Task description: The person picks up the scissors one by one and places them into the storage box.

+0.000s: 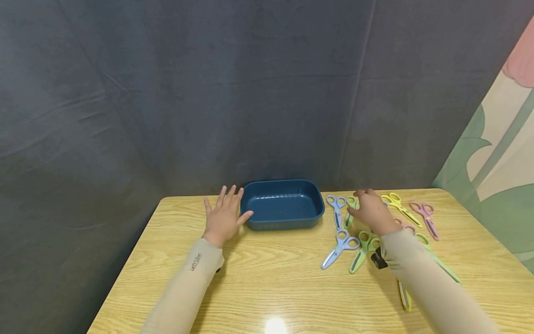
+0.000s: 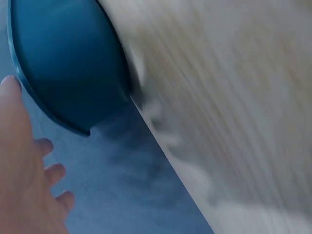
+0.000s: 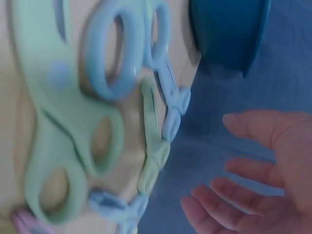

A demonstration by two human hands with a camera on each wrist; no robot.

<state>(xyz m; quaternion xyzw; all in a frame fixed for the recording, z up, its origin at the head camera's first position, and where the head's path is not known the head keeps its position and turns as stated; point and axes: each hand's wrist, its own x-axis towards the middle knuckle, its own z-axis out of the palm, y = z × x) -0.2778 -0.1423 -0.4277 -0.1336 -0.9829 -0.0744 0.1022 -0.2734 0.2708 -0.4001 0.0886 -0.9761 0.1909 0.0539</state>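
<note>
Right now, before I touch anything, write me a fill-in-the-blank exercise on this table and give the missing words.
1. In the head view, all the scissors lie to the ____ of the tray.
2. The scissors nearest the tray have handles coloured ____.
3. The hand nearest the tray is the person's ____ one.
4. The number of scissors inside the tray is ____.

Missing words: right; blue; left; zero.

The right sleeve [image 1: 425, 269] hid the handles of the yellow scissors [image 1: 405, 297] toward the near edge of the surface [image 1: 258, 278], an edge that fell outside the head view. By the far edge, the right hand [image 1: 371, 213] covered part of the green scissors [image 1: 349, 218]. Both wrist views were blurred and cropped the blue tray [image 1: 281, 224]; the left one also cut off the left hand [image 2: 19, 170].
</note>
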